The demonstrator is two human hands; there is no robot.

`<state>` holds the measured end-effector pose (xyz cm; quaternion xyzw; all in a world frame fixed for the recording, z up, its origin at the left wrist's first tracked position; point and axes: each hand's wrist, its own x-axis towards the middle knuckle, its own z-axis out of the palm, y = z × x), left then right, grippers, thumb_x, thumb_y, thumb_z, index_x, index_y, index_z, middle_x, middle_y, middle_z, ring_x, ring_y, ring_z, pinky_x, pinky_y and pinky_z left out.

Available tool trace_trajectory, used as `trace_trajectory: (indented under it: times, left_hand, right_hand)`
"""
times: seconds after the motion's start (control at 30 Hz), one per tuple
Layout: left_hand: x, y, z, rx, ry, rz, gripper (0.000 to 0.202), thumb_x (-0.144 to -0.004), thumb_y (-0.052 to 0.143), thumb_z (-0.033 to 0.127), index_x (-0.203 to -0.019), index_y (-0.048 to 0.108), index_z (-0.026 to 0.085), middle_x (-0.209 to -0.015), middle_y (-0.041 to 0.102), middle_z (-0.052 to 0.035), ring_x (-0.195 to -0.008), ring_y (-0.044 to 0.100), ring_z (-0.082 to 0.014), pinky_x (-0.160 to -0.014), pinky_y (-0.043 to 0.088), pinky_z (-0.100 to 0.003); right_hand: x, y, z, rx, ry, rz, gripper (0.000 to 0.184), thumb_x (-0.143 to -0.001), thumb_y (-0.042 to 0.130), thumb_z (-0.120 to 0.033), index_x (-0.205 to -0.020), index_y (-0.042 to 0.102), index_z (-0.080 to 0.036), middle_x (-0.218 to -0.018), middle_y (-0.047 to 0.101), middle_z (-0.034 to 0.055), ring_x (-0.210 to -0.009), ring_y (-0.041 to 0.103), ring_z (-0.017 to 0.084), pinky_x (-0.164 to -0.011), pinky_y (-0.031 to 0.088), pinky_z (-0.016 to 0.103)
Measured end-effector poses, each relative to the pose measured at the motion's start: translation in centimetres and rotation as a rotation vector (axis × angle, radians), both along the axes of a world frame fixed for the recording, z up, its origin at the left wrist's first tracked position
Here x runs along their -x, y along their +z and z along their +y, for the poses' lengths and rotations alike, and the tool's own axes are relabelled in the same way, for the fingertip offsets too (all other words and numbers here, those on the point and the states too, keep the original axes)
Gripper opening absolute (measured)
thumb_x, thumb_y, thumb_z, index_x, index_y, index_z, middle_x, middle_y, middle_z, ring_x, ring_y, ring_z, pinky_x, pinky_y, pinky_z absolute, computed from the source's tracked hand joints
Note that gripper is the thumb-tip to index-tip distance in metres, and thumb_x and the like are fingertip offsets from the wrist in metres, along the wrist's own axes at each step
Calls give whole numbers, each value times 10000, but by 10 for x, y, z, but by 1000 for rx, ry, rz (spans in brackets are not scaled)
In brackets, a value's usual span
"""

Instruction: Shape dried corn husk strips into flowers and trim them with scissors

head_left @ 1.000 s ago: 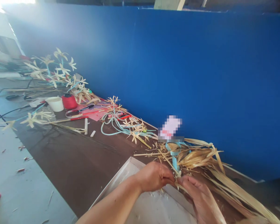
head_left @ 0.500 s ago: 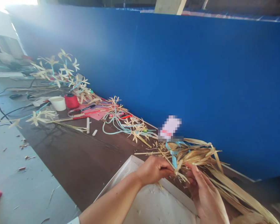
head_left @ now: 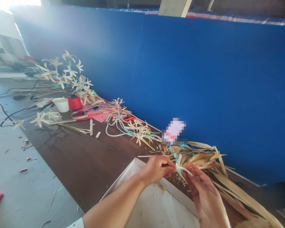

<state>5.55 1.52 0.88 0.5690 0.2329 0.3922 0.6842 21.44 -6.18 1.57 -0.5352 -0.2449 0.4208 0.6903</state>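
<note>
My left hand (head_left: 156, 171) is closed in a pinch at the left side of a small pale flower (head_left: 180, 167) made of dried husk strips. From the other side, my right hand (head_left: 205, 188) has its fingertips together on one of the thin petals. Some petals stick up and others point to the right. Both hands are over the far edge of a white shallow tray (head_left: 161, 205). Behind them lies a bundle of dried corn husks (head_left: 204, 158), with light blue ribbon (head_left: 174, 148) beside it.
Finished husk flowers (head_left: 70, 71) stand by the blue partition (head_left: 192, 79) at the left. Nearer are a white cup (head_left: 61, 105), a red thread spool (head_left: 75, 103), light blue cords (head_left: 114, 129) and white sticks (head_left: 91, 127) on the brown tabletop (head_left: 90, 164). A black cable (head_left: 4, 110) trails at the left.
The flower has turned so its petals now spread upward and to the right. My right hand has moved left and closed in on a petal. My left hand stays nearly in place.
</note>
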Motion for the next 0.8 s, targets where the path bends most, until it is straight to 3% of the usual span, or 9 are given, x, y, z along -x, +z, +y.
trace_trajectory:
  times: [0.37, 0.57, 0.8]
  left_hand:
    - [-1, -3, 0, 27, 5, 23, 419, -603, 697, 495, -783, 671, 117, -575, 548, 1, -517, 482, -92, -521, 380, -217]
    - [0, -1, 4, 46, 14, 0, 447, -564, 726, 498, -770, 683, 104, -632, 562, -16, -563, 451, -84, -540, 344, -210]
    - [2, 6, 4, 71, -86, -131, 351, -553, 763, 411, -675, 669, 96, -735, 570, -33, -659, 486, -92, -607, 368, -213]
  right_hand:
    - [9, 3, 2, 15, 17, -30, 429, -590, 790, -268, -973, 615, -191, -948, 681, 47, -886, 635, 183, -754, 535, 239]
    - [12, 5, 3, -58, -42, -17, 395, -605, 774, -266, -968, 638, -191, -890, 681, 36, -812, 631, 151, -716, 528, 230]
    - [20, 11, 3, -40, -36, -5, 349, -664, 727, -336, -980, 650, -210, -816, 665, 16, -680, 593, 121, -609, 499, 214]
